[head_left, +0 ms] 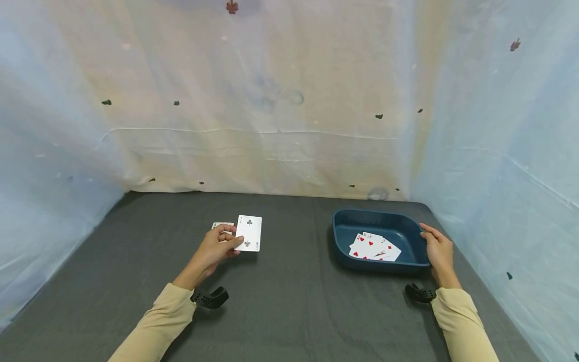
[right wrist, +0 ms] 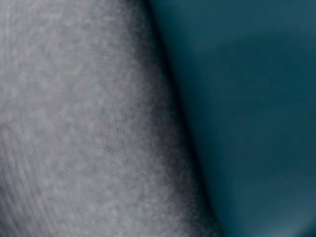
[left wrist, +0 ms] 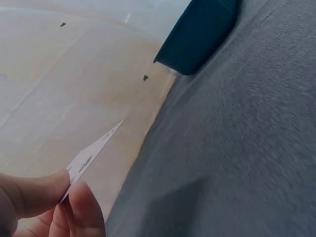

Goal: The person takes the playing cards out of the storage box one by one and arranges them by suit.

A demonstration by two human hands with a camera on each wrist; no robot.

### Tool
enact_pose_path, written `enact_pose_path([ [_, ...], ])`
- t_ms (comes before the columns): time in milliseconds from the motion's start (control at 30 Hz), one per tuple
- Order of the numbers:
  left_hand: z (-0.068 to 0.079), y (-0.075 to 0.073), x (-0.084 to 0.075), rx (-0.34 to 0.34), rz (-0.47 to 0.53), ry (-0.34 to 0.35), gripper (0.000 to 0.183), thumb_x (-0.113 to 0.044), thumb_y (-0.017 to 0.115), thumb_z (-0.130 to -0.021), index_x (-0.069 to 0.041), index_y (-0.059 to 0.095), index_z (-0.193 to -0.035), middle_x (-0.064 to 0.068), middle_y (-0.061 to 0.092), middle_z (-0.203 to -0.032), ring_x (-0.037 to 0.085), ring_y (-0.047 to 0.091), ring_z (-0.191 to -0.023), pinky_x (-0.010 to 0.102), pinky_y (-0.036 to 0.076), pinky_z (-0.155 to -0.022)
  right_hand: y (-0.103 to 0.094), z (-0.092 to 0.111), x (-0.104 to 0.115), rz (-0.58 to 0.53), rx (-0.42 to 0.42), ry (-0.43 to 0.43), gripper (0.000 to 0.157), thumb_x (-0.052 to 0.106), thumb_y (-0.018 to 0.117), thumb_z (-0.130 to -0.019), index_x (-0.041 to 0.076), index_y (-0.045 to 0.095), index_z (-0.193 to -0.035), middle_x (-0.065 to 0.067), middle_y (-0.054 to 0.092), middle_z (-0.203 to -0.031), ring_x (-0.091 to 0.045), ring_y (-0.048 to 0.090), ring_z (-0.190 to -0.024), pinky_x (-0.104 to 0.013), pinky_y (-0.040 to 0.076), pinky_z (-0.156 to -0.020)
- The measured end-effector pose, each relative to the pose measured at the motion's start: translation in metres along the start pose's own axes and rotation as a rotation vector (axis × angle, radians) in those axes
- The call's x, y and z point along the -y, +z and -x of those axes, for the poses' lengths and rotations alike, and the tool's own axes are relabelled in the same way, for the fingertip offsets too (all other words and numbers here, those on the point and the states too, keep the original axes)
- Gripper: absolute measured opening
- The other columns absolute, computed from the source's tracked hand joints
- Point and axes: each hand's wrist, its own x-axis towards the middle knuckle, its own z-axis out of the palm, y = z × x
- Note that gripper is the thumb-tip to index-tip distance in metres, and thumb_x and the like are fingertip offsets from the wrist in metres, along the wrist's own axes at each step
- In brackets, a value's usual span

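My left hand [head_left: 218, 250] pinches a two of clubs playing card [head_left: 249, 233] between thumb and fingers, its face toward the head camera. In the left wrist view the same card [left wrist: 91, 157] shows nearly edge-on, above the table. Just behind the fingers in the head view is another card [head_left: 221, 224], mostly hidden. At the right, my right hand [head_left: 441, 255] holds the right end of a dark blue tub [head_left: 375, 215], fingers at its rim. Several red-suited cards [head_left: 371, 246] lie overlapping inside. The right wrist view shows only the tub's side [right wrist: 256, 108] and grey cloth.
A dark grey cloth covers the table [head_left: 280, 301]. Pale patterned sheeting [head_left: 271, 166] hangs behind it and along both sides. The tub stands near the table's back right corner. A black band [head_left: 210, 297] sits on the left wrist, another [head_left: 419, 292] on the right.
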Motion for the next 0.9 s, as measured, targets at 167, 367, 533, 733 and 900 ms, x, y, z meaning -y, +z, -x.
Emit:
enact_pose_path([
  [167,0.011,-0.012,0.006,-0.001,-0.005,-0.007,0.037,-0.001,0.066,-0.091,0.009,0.045,-0.120,0.007,0.060,-0.085,0.014,0.060,-0.071,0.030,0.055,-0.066,-0.001,0.000,-0.001,-0.001,-0.006,0.000,0.044,0.025,0.039,-0.103,0.005,0.049,-0.142,-0.016,0.040,-0.148,-0.033,0.036,-0.132,-0.051,0.029,-0.104],
  [367,0.026,-0.027,0.009,-0.014,-0.034,-0.030,0.037,-0.002,0.068,-0.091,0.010,0.046,-0.117,0.006,0.059,-0.080,0.014,0.060,-0.068,0.030,0.055,-0.064,0.000,0.000,-0.001,0.011,0.001,-0.003,0.045,0.025,0.038,-0.104,0.005,0.048,-0.142,-0.017,0.040,-0.148,-0.035,0.035,-0.133,-0.052,0.028,-0.105],
  [533,0.036,-0.038,0.011,-0.010,-0.088,-0.039,0.037,-0.006,0.068,-0.091,0.009,0.046,-0.117,0.007,0.059,-0.077,0.015,0.062,-0.064,0.031,0.055,-0.063,0.000,0.000,-0.001,0.024,0.003,-0.001,0.045,0.025,0.037,-0.104,0.006,0.047,-0.143,-0.017,0.039,-0.148,-0.035,0.037,-0.130,-0.052,0.030,-0.101],
  [733,0.048,-0.050,0.017,-0.034,-0.164,-0.064,0.038,-0.005,0.068,-0.091,0.010,0.046,-0.118,0.007,0.059,-0.075,0.017,0.061,-0.063,0.031,0.055,-0.061,-0.001,-0.001,-0.002,0.015,0.002,-0.003,0.044,0.025,0.039,-0.104,0.006,0.048,-0.142,-0.016,0.040,-0.148,-0.034,0.035,-0.133,-0.052,0.029,-0.104],
  [900,0.054,-0.056,0.021,-0.041,-0.212,-0.086,0.036,-0.004,0.068,-0.091,0.011,0.047,-0.116,0.007,0.057,-0.073,0.016,0.060,-0.060,0.030,0.055,-0.058,-0.001,0.001,-0.002,0.027,0.010,0.002,0.045,0.028,0.038,-0.104,0.009,0.048,-0.144,-0.015,0.039,-0.149,-0.030,0.039,-0.123,-0.046,0.032,-0.093],
])
